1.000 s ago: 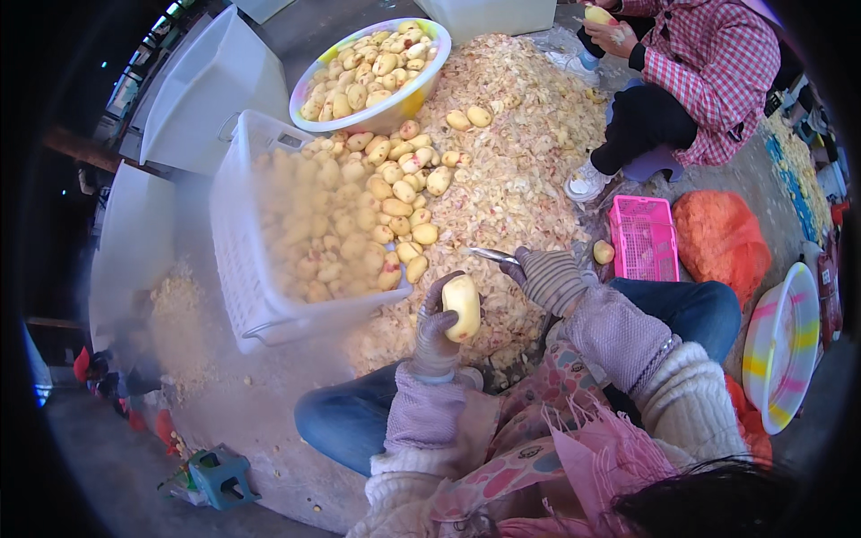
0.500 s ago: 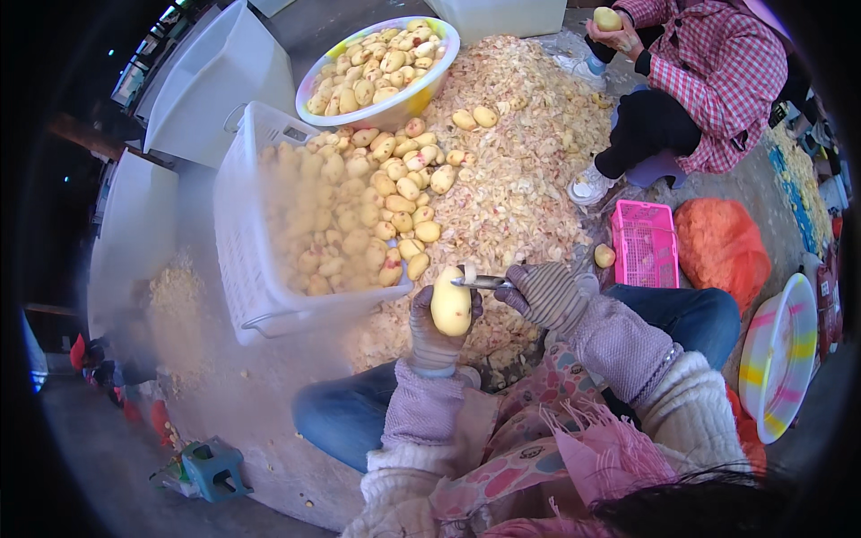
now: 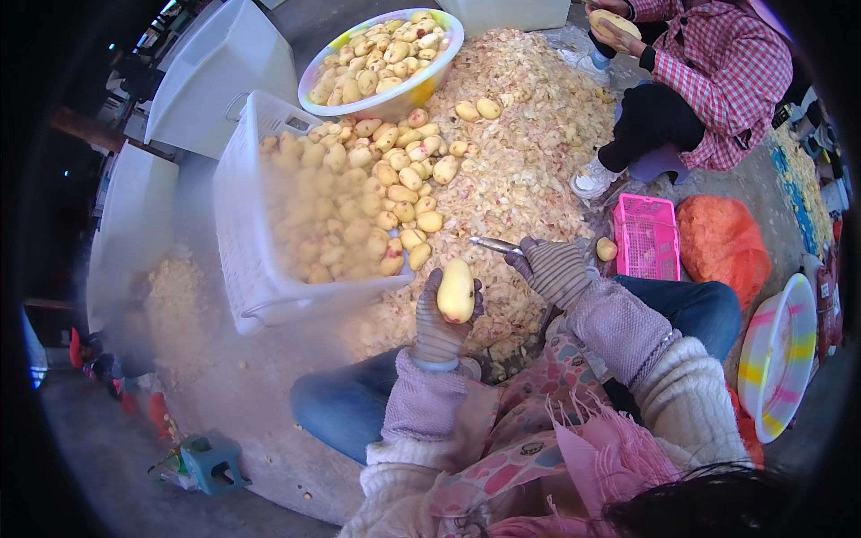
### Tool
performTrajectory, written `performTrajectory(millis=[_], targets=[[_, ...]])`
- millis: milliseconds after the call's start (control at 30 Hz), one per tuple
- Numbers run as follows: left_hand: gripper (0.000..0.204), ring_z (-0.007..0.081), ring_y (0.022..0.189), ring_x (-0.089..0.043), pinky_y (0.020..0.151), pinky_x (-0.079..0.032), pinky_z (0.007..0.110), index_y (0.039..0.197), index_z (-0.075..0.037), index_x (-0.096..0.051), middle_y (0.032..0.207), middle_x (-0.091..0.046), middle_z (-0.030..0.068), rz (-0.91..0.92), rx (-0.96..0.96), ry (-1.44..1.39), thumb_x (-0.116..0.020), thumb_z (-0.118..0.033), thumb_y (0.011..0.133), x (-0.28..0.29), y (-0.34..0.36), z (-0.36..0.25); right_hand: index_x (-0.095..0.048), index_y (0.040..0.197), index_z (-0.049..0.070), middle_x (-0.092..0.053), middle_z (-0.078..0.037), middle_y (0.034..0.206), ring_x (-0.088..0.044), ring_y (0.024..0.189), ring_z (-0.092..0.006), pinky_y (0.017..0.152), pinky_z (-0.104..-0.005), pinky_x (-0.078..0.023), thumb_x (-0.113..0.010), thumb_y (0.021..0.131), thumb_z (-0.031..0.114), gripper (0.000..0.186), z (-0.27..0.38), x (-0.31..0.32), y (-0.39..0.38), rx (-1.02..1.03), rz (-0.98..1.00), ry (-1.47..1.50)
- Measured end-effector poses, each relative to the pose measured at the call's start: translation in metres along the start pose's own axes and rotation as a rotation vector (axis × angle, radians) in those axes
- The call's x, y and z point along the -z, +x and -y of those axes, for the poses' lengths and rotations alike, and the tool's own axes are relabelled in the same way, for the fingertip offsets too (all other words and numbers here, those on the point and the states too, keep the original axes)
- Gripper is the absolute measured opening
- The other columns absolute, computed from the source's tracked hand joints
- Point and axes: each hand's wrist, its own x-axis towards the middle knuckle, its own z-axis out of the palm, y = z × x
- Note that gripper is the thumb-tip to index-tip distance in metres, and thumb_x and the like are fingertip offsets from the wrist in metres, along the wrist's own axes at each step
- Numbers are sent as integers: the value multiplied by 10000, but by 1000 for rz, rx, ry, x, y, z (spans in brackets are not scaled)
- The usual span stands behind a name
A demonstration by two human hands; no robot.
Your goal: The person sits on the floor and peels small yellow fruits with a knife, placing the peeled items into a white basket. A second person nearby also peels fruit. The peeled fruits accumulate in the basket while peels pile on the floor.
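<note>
My left hand (image 3: 441, 325), in a striped glove, is wrapped round a pale peeled potato (image 3: 456, 291) with a reddish spot near its lower end. In my right hand (image 3: 554, 269), gloved too, is a metal peeler (image 3: 495, 245); its blade points left and stands apart from the potato. Below both hands spreads a heap of potato peelings (image 3: 525, 134). Left of it, a white plastic crate (image 3: 235, 215) lies tipped with its open side toward the heap, and many peeled potatoes (image 3: 395, 175) spill from it.
A colourful basin (image 3: 439, 76) full of potatoes stands behind the crate. At the right are a pink basket (image 3: 647, 238), an orange mesh bag (image 3: 722, 251) and another basin (image 3: 778, 359). A co-worker in a checked shirt (image 3: 717, 90) sits far right, holding a potato. A small stool (image 3: 213, 464) is lower left.
The peeler has come away from the potato and moved up and right. My left hand has tilted the potato, bringing its reddish spot to the lower end.
</note>
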Motion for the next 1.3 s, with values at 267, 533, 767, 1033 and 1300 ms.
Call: performTrajectory(millis=[267, 533, 767, 1033, 1300], targets=[[426, 298, 894, -645, 706, -557, 423, 1163, -66, -591, 987, -657, 154, 388, 28, -61, -578, -390, 887, 1, -6, -1, -573, 865, 38, -618, -155, 695, -639, 638, -329, 577, -455, -498, -532, 923, 426, 395, -4, -7, -4, 84, -90, 93], [441, 320, 882, -647, 699, -566, 431, 1195, -74, -581, 1044, -655, 151, 463, 62, -38, -567, -398, 895, 2, -7, -5, -591, 853, 47, -613, -144, 709, -632, 678, -341, 616, -473, -488, -605, 855, 423, 377, 4, 0, -5, 58, -45, 96], [455, 301, 880, -643, 629, -519, 389, 1169, -64, -590, 1031, -649, 157, 387, 6, 21, -550, -425, 895, 0, -7, 0, -579, 873, 31, -628, -145, 707, -633, 644, -333, 581, -460, -486, -544, 908, 428, 400, 8, -2, -5, 97, -33, 134], [499, 289, 808, -641, 718, -567, 402, 1202, -27, -547, 1012, -634, 208, 436, 14, 1, -558, -431, 909, -4, -13, -9, -556, 881, 33, -608, -147, 639, -626, 615, -347, 566, -461, -483, -510, 936, 457, 430, -5, 8, 4, 134, -39, 115], [458, 272, 1008, -632, 906, -532, 443, 1191, -23, -562, 1129, -639, 135, 327, -279, -103, -664, -350, 886, -7, -10, -7, -532, 886, 37, -600, -166, 698, -618, 647, -362, 589, -474, -470, -502, 942, 455, 423, 4, 6, -11, 244, 6, 224]])
